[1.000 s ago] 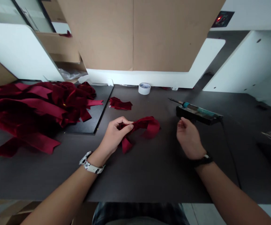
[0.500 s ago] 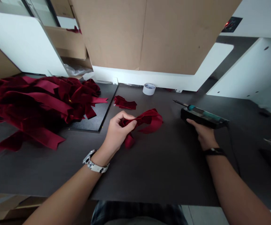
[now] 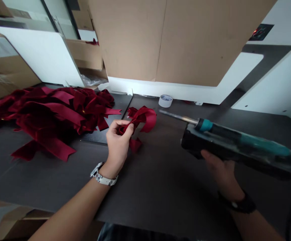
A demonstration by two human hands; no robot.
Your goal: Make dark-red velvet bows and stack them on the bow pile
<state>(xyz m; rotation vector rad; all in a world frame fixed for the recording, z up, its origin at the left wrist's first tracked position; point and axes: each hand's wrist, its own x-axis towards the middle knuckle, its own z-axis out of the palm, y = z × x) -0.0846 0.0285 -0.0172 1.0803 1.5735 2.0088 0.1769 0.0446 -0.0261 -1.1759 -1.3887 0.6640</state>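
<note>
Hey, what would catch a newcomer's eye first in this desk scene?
The big heap of dark red ribbon on the left of the dark desk stands out first. On the right, close to the camera, the right hand holds a teal-handled soldering iron on a black stand. At centre, the left hand pinches a looped red ribbon.

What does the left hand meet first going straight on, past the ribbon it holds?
The left hand would probably meet the white panel at the back of the desk, just beyond the burgundy ribbon bow; depth is unclear.
</note>
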